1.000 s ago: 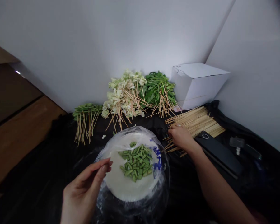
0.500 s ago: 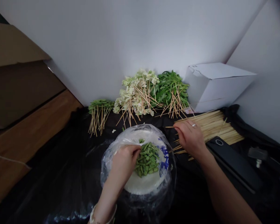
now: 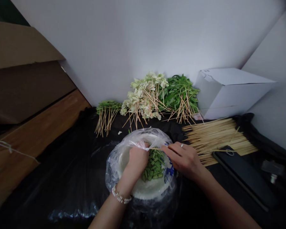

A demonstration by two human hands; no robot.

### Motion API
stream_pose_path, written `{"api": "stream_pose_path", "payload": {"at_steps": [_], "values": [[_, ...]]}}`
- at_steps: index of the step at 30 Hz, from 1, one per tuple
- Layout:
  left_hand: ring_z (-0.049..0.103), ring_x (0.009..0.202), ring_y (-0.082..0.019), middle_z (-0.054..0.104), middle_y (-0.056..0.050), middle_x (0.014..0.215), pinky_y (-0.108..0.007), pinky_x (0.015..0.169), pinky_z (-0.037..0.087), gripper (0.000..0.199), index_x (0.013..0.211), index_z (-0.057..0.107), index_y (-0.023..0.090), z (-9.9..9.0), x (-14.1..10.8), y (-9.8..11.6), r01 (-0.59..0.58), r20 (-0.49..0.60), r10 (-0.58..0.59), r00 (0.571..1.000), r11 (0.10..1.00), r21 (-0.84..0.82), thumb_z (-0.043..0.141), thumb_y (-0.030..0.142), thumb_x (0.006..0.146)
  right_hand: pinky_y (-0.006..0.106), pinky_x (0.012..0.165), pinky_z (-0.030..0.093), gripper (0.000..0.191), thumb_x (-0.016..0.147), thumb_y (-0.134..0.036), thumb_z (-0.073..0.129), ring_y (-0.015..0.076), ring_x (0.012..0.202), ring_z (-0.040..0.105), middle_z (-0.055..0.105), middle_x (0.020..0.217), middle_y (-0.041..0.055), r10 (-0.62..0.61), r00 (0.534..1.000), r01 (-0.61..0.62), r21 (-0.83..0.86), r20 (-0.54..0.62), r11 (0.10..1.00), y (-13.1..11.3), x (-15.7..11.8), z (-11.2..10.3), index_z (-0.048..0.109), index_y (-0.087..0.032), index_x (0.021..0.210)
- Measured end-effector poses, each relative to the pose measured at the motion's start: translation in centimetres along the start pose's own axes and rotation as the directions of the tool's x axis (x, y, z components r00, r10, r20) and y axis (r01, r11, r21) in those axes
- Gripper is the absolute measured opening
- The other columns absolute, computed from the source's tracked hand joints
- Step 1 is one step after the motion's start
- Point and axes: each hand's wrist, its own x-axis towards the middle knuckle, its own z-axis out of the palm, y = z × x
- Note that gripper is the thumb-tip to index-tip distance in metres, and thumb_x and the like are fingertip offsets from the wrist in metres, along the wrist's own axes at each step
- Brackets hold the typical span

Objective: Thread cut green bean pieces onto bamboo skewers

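My right hand (image 3: 184,159) grips a thin bamboo skewer (image 3: 155,148) and points it left across the bowl. The skewer's far end reaches the fingers of my left hand (image 3: 137,160), which is closed over the bowl; what those fingers pinch is hidden. Below them lie cut green bean pieces (image 3: 153,169) in a white bowl (image 3: 147,194) with a blue pattern on its right side. Clear plastic film (image 3: 112,165) wraps loosely around the bowl, and part of it stands up by my left fingers.
Along the wall lie skewered green beans (image 3: 108,105), skewered pale cabbage leaves (image 3: 143,92) and skewered leafy greens (image 3: 181,89). Loose skewers (image 3: 219,136), a dark phone (image 3: 245,178) and a white box (image 3: 238,95) are on the right. A cardboard box (image 3: 26,89) stands left.
My right hand has moved left and down from beside the loose skewers to the bowl, bringing the skewer to my left hand. The view has shifted slightly.
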Motion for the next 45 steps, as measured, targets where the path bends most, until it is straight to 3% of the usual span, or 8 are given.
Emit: {"api": "stream_pose_path", "payload": {"at_steps": [16,23,27,32,35,39,41,45], "values": [[0.069,0.101,-0.03,0.073,-0.015,0.106,-0.037,0.081,0.05,0.029,0.115,0.064,0.018,-1.3,-1.9,0.8,0.028,0.093,-0.024,0.995,0.999,-0.043,0.049,0.019,0.09,0.026,0.062,0.04,0.024,0.091,-0.011,0.051,0.0141,0.071,0.056,0.063,0.078,0.0045,0.026,0.993,-0.024,-0.019,0.112,1.0,-0.1,-0.3,1.0,0.067,-0.013,0.108],[0.07,0.094,-0.028,0.075,-0.013,0.098,-0.035,0.078,0.049,0.02,0.098,0.07,0.019,-1.3,-2.5,0.2,0.046,0.1,-0.031,0.995,0.987,-0.156,0.054,0.02,0.087,0.027,0.062,0.04,0.025,0.093,-0.012,0.049,0.0145,0.071,0.057,0.063,0.078,0.0045,0.034,0.992,-0.031,-0.026,0.124,0.999,-0.1,-0.5,1.0,0.067,-0.013,0.11],[0.069,0.083,-0.023,0.075,-0.008,0.086,-0.032,0.075,0.048,0.018,0.083,0.071,0.02,-1.5,-3.3,-0.7,-0.032,0.029,0.047,0.998,0.923,-0.384,0.054,0.017,0.084,0.026,0.063,0.041,0.025,0.092,-0.011,0.049,0.014,0.071,0.058,0.063,0.078,0.0044,0.031,0.992,-0.029,-0.023,0.126,0.999,-0.1,-0.4,1.0,0.067,-0.013,0.109],[0.066,0.079,-0.021,0.073,-0.006,0.084,-0.032,0.07,0.05,0.016,0.091,0.072,0.017,-1.6,-4.4,-1.7,0.047,0.033,-0.034,0.999,0.627,-0.778,0.061,0.022,0.08,0.027,0.061,0.042,0.02,0.092,-0.011,0.051,0.014,0.068,0.059,0.064,0.075,0.0042,0.027,0.999,-0.028,0.01,0.044,1.0,-0.3,0.0,0.6,0.067,-0.011,0.105],[0.065,0.077,-0.018,0.073,-0.006,0.087,-0.029,0.069,0.051,0.021,0.095,0.071,0.016,-1.5,-5.0,-1.9,0.167,0.161,-0.047,0.986,0.216,-0.962,0.072,0.028,0.078,0.027,0.058,0.041,0.02,0.094,-0.012,0.047,0.0134,0.066,0.058,0.065,0.074,0.0049,0.011,1.0,-0.011,0.025,-0.011,1.0,-0.5,0.3,0.3,0.065,-0.009,0.102],[0.066,0.076,-0.011,0.074,-0.005,0.09,-0.021,0.071,0.052,0.026,0.093,0.072,0.015,-1.6,-5.6,-2.1,0.26,0.272,-0.003,0.962,-0.277,-0.925,0.083,0.027,0.073,0.027,0.056,0.041,0.022,0.091,-0.006,0.047,0.0126,0.064,0.058,0.066,0.074,0.0042,-0.021,0.998,0.023,0.038,-0.062,0.999,-0.7,0.3,0.2,0.062,-0.009,0.106],[0.067,0.076,-0.011,0.074,-0.005,0.089,-0.019,0.071,0.053,0.027,0.091,0.072,0.014,-1.6,-5.7,-2.1,0.266,0.29,-0.009,0.957,-0.373,-0.889,0.085,0.024,0.071,0.027,0.057,0.041,0.023,0.089,-0.004,0.048,0.0129,0.066,0.059,0.066,0.074,0.0038,-0.033,0.998,0.036,0.058,-0.062,0.998,-0.8,0.2,0.3,0.061,-0.009,0.107],[0.068,0.075,-0.011,0.076,-0.007,0.089,-0.02,0.071,0.055,0.029,0.091,0.073,0.012,-1.6,-5.8,-2.0,0.268,0.306,-0.028,0.952,-0.411,-0.872,0.088,0.023,0.068,0.027,0.058,0.042,0.025,0.09,-0.005,0.048,0.0134,0.068,0.059,0.065,0.074,0.0031,-0.052,0.998,0.055,0.076,-0.044,0.996,-1.0,0.0,0.5,0.061,-0.01,0.111]]}}
